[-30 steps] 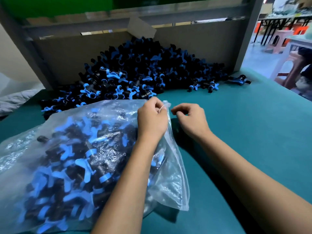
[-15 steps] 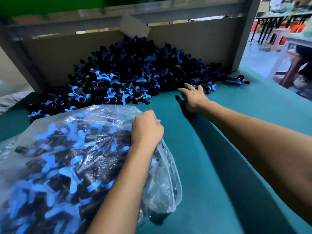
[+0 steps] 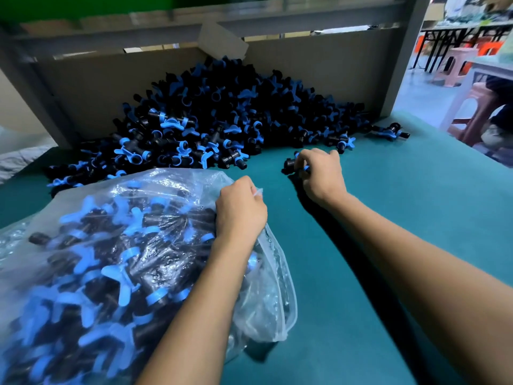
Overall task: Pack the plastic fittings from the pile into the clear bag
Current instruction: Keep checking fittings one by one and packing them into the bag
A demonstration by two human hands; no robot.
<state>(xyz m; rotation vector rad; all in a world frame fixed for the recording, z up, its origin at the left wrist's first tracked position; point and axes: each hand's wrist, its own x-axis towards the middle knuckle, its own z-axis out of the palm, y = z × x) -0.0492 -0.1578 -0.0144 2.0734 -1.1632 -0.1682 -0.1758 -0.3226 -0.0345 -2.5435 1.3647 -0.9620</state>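
Fingers of the right hand (image 3: 322, 173), flat and reaching half a second ago, now curl around a black-and-blue plastic fitting (image 3: 291, 163) on the teal table (image 3: 402, 218), just before the pile of fittings (image 3: 222, 120). The left hand (image 3: 240, 211) still clenches the mouth of the clear plastic bag (image 3: 138, 245).

You have one pile (image 3: 222, 115) of black-and-blue fittings at twelve o'clock, far too many to count. One clear bag (image 3: 155, 190) lies at eight o'clock, its fittings also past counting. Your two hands are in view: the left hand (image 3: 240, 211) on the bag, the right hand (image 3: 322, 173) at one o'clock around one fitting (image 3: 290, 163). One stray fitting (image 3: 391, 132) sits apart at two o'clock. Two stools (image 3: 460, 65) stand at about two o'clock, beyond the one table (image 3: 416, 218).
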